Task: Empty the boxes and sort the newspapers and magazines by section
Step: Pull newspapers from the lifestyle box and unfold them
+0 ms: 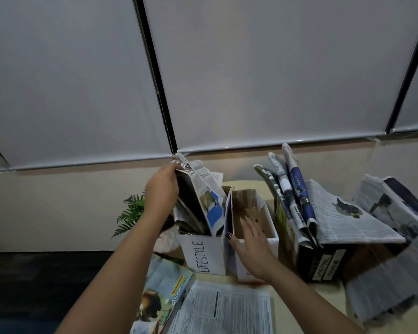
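At the left of the frame, below centre, a green fern-like plant (130, 213) is seen against the pale wall, beyond the edge of the surface (287, 307). In the lower left part of the frame a colourful magazine (159, 302) lies flat on the surface, and just to its right a printed newspaper sheet (227, 309) lies flat as well. Above them, near the middle of the frame, a white box lettered LIFESTYLE (203, 256) stands upright, and a bundle of folded newspapers (200, 198) rises out of its open top. The upper edge of that bundle is gripped by the left hand (162, 189), whose fingers are curled over the paper. Touching the right side of the lettered box stands a second white box (256, 237), whose brown inside is open to view; a thin blue-edged magazine (228, 222) stands between the two boxes. The right hand (251, 247) rests on this second box with its fingers straight and loosely spread, the thumb laid against the near left corner. Further right, a dark box with a white label (323, 261) holds several rolled and folded newspapers (292, 191) standing upright, and an opened newspaper (348, 218) is draped over its top. At the far right edge, more loose newspapers (396, 256) are heaped over the surface.
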### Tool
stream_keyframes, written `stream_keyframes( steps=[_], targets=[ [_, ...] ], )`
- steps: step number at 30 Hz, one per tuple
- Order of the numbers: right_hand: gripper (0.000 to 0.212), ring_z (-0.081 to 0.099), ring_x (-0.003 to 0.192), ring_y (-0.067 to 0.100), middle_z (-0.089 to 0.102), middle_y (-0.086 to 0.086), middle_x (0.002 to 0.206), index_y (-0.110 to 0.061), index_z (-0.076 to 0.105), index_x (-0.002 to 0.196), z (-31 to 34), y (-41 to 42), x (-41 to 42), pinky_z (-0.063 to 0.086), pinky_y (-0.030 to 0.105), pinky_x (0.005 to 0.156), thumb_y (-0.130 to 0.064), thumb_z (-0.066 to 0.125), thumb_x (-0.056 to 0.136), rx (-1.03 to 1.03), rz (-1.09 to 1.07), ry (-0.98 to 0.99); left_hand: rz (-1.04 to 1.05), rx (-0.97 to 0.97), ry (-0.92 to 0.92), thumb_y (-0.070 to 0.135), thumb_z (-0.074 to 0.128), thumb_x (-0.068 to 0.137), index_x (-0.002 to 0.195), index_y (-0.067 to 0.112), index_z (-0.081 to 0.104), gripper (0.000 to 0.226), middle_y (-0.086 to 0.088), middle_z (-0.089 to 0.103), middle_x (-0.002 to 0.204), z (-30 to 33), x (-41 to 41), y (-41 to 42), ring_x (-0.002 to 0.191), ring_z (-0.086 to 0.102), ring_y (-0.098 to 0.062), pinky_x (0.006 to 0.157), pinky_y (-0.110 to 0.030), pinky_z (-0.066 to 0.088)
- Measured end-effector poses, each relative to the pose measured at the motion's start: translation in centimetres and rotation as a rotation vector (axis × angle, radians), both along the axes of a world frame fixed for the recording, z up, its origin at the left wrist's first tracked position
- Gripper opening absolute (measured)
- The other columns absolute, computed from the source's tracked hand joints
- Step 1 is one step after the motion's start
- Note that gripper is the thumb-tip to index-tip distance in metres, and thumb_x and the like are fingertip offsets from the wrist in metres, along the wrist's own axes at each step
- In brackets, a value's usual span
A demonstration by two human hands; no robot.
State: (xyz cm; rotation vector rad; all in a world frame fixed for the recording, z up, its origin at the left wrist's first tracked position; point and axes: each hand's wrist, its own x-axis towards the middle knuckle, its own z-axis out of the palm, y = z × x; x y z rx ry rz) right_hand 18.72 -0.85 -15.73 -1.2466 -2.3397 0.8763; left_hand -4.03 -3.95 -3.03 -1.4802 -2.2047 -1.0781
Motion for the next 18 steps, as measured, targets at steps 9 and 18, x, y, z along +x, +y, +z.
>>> stream_keyframes(
  steps=[9,18],
  targets=[
    [0.099,0.026,0.143,0.018,0.025,0.000,0.157,-0.020,0.013,0.152,6.4,-0.7,0.4,0.026,0.045,0.116,-0.078,0.043,0.078,-0.110,-0.003,0.537,-0.052,0.312,-0.284,0.011,0.037,0.096,0.103,0.032,0.057,0.029,0.008,0.064,0.091,8.3,2.4,-4.1,0.074,0.057,-0.012,0.054,-0.026,0.038],
    [0.096,0.035,0.123,-0.010,0.029,-0.023,0.141,-0.043,0.019,0.146,9.4,-2.0,2.6,0.032,0.013,0.097,-0.076,0.063,0.067,-0.018,0.008,0.756,-0.071,0.410,-0.552,0.010,0.037,0.098,0.102,0.021,0.059,0.024,-0.011,0.068,0.108,12.7,2.6,-7.7,0.102,0.065,-0.031,0.080,-0.044,0.054]
  ],
)
